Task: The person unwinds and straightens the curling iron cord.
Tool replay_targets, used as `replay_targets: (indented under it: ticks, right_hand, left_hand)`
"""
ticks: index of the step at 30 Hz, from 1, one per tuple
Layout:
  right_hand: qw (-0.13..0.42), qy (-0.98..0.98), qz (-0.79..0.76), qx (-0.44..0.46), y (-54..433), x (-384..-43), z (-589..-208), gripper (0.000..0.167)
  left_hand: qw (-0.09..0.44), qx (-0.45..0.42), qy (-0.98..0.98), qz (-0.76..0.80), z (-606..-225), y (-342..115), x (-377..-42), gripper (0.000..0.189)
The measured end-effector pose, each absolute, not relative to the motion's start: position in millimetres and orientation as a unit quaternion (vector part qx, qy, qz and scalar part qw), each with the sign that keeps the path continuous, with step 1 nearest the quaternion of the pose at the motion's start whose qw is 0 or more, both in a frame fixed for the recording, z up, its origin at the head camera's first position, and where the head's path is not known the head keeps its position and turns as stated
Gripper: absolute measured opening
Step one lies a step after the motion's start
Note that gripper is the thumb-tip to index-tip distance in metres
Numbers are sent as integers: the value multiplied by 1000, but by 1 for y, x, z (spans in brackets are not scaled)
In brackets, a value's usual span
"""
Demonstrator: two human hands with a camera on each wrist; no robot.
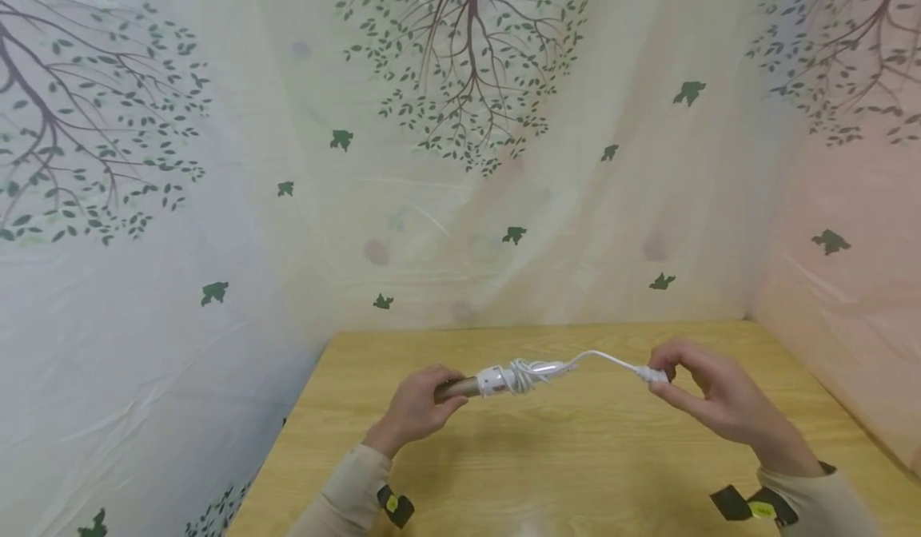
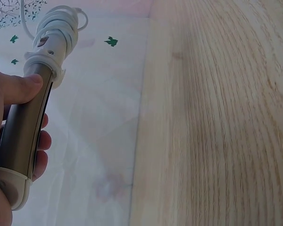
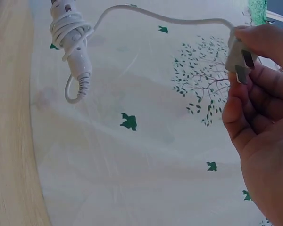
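Head view, as an onlooker in the room sees it: a hair-styling iron (image 1: pixel 495 380) is held above the worktop (image 1: pixel 532 473), between its left and right edges and short of its far edge. The person's left hand (image 1: pixel 420 405) wraps the bronze-coloured barrel (image 2: pixel 26 125); the right hand (image 1: pixel 719 393) pinches the white plug (image 1: pixel 652 374), whose two flat prongs (image 3: pixel 248 59) show in the right wrist view. White cord (image 1: pixel 599 352) arches from the plug to coils (image 1: pixel 528 375) wound on the handle (image 3: pixel 79 66). Likely faults: a hard outward pull could cinch the coils into a tangle or strain the cord at the ribbed sleeve (image 3: pixel 84 84); tipping the handle down could let loose coils slide off; a weak pinch could drop the plug onto the worktop.
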State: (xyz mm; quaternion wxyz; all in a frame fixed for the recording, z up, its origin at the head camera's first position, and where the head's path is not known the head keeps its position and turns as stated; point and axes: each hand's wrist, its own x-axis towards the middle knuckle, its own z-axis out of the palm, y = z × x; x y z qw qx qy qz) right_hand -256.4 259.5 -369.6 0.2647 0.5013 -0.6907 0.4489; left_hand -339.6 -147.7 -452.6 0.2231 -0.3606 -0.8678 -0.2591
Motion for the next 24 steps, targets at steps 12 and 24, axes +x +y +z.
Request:
replay_targets:
  ticks: [12, 24]
  right_hand:
    - [354, -716, 422, 429, 264, -282, -377, 33]
    - [391, -764, 392, 332, 268, -290, -383, 35]
  left_hand:
    - [221, -361, -869, -255, -450, -147, -341, 25]
    - [216, -362, -873, -246, -453, -146, -339, 25]
